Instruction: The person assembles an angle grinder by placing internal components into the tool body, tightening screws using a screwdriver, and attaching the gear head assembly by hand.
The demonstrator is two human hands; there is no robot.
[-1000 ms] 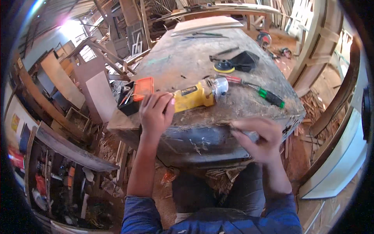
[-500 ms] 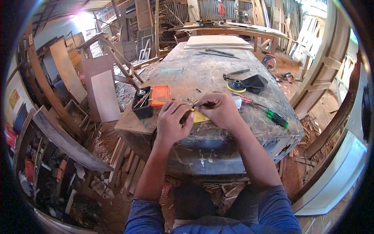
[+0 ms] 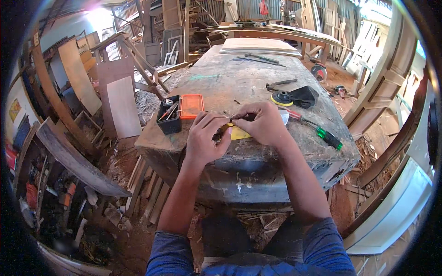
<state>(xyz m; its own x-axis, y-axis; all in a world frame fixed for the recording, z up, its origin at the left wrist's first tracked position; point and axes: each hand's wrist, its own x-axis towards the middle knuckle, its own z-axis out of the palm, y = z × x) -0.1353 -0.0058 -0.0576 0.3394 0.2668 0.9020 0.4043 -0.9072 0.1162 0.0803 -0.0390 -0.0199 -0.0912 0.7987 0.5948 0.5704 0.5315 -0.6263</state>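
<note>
Both hands meet over the near edge of the worn workbench (image 3: 207, 87). My left hand (image 3: 209, 138) is closed, fingertips pinched on a small dark piece too tiny to name. My right hand (image 3: 260, 123) is closed in a pinch on the same spot, its fingertips nearly touching the left ones. Beneath them lies a yellow object (image 3: 239, 133), mostly covered by the hands. Left of the hands stand a black box (image 3: 169, 125) with small tools in it and an orange lid (image 3: 191, 105). To the right lies a green-and-black-handled screwdriver (image 3: 328, 138).
Beyond my right hand are a yellow-edged round pad (image 3: 281, 98), a black pouch-like piece (image 3: 304, 96) and pincers (image 3: 281, 84). Flat boards (image 3: 260, 45) lie at the bench's far end. A wooden door (image 3: 386, 78) stands at right; an angle grinder (image 3: 318, 71) sits on the floor.
The view has shifted slightly. Both hands stay pinched together over the yellow object, with only a small shift of the fingers; a little more of the yellow object shows.
</note>
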